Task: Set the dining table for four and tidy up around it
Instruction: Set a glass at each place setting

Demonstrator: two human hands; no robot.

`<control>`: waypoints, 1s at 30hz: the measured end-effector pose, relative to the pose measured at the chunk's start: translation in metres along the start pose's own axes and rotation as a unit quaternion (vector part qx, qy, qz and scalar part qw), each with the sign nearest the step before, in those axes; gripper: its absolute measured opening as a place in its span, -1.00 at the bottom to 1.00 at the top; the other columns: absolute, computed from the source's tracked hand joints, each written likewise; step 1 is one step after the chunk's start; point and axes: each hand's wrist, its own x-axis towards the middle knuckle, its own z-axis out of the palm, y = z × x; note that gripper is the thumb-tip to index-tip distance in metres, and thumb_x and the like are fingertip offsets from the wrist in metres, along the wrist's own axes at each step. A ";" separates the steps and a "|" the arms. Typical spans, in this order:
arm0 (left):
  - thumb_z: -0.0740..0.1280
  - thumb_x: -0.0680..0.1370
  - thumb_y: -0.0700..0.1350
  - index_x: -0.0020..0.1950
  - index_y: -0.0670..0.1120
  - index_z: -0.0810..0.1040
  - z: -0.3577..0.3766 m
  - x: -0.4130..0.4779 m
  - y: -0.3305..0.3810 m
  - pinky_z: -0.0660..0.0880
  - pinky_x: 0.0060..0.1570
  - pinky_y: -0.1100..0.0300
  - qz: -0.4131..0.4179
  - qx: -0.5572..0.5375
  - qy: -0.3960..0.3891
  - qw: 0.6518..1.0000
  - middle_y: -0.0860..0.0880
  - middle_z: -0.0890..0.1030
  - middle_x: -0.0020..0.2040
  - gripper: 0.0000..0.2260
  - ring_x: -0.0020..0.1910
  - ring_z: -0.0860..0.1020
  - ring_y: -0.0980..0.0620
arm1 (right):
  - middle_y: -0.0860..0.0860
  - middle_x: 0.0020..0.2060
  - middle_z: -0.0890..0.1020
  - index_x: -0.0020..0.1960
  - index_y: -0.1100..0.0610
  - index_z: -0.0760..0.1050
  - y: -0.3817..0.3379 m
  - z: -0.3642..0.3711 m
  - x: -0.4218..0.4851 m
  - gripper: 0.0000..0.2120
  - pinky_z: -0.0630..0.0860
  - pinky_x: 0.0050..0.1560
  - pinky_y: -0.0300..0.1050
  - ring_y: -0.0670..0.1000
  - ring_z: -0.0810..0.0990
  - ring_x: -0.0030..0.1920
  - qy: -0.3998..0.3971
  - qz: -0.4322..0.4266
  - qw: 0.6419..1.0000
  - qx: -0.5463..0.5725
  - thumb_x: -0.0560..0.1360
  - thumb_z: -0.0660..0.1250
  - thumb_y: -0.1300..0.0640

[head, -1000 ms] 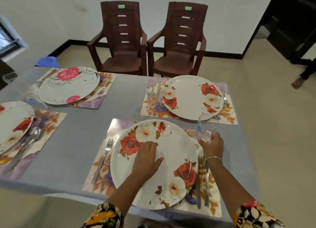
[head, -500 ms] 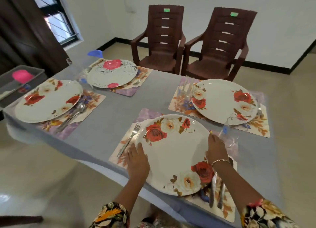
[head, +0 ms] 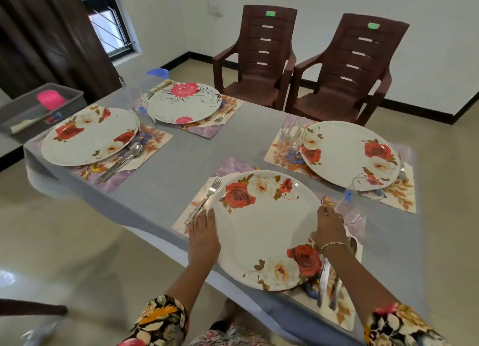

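my left hand [head: 204, 233] lies flat against the left rim of the round white rose-printed plate [head: 261, 224] on its floral placemat [head: 230, 164] on the grey table [head: 171, 174]; my right hand [head: 328, 227] touches the right rim, grip unclear.

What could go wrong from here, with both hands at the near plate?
1. The clear glass stands right beside the right hand; a sideways nudge might tip it.
2. The near plate sits close to the table edge; pulled nearer, it could overhang and slip.
3. The fork lies at the plate's rim by the left hand and may get dragged.
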 end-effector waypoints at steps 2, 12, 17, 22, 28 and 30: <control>0.64 0.15 -0.17 0.25 -0.27 0.46 0.003 0.000 -0.003 0.49 -0.01 -0.26 0.001 0.008 0.008 1.000 -0.29 0.58 0.10 -0.28 0.07 0.59 -0.29 | 0.15 0.38 0.26 0.39 0.25 0.17 0.000 0.000 -0.002 -0.42 0.37 0.23 -0.09 0.17 0.33 0.30 0.001 -0.001 1.000 0.003 0.45 0.33 0.22; 0.57 0.21 -0.24 0.20 -0.20 0.45 -0.032 -0.004 -0.023 0.55 -0.02 -0.16 0.028 -0.022 0.021 0.999 -0.27 0.58 0.09 -0.39 0.02 0.60 -0.27 | 0.30 0.03 0.56 0.11 0.31 0.54 -0.044 0.020 -0.011 -0.48 0.49 0.04 0.22 0.37 0.54 0.02 0.146 -0.131 0.973 0.124 0.16 0.51 0.41; 0.51 0.34 -0.18 0.22 -0.22 0.52 -0.057 -0.004 -0.063 0.44 0.21 -0.08 -0.019 -0.036 0.026 0.999 -0.24 0.51 0.26 -0.52 0.21 0.52 -0.26 | 0.23 -0.15 0.61 -0.04 0.28 0.57 -0.117 0.017 -0.011 -0.44 0.58 -0.21 0.12 0.28 0.62 -0.20 0.167 -0.241 0.950 0.111 -0.03 0.61 0.36; 0.15 0.62 -0.08 0.48 -0.17 0.19 -0.081 0.005 -0.130 -0.05 0.48 0.08 -0.070 -0.062 0.048 0.994 -0.17 0.15 0.51 -0.55 0.51 0.11 -0.11 | 0.18 -0.13 0.61 -0.03 0.21 0.57 -0.214 0.017 0.000 -0.56 0.57 -0.11 0.05 0.25 0.62 -0.16 0.156 -0.308 0.927 0.148 0.10 0.54 0.34; 0.13 0.61 -0.02 0.49 -0.16 0.15 -0.122 0.022 -0.247 -0.03 0.47 0.10 -0.119 -0.056 0.047 0.990 -0.15 0.10 0.52 -0.52 0.52 0.07 -0.11 | 0.16 -0.09 0.59 -0.02 0.22 0.57 -0.366 0.032 -0.003 -0.66 0.54 -0.06 0.05 0.22 0.60 -0.11 0.117 -0.363 0.902 0.204 0.22 0.43 0.35; 0.18 0.60 -0.05 0.47 -0.18 0.20 -0.135 0.027 -0.288 0.03 0.44 0.11 -0.139 -0.073 0.065 0.985 -0.19 0.15 0.50 -0.52 0.49 0.13 -0.13 | 0.15 -0.05 0.59 0.01 0.20 0.56 -0.416 0.035 -0.004 -0.61 0.54 -0.03 0.04 0.21 0.59 -0.05 0.108 -0.391 0.892 0.198 0.21 0.48 0.39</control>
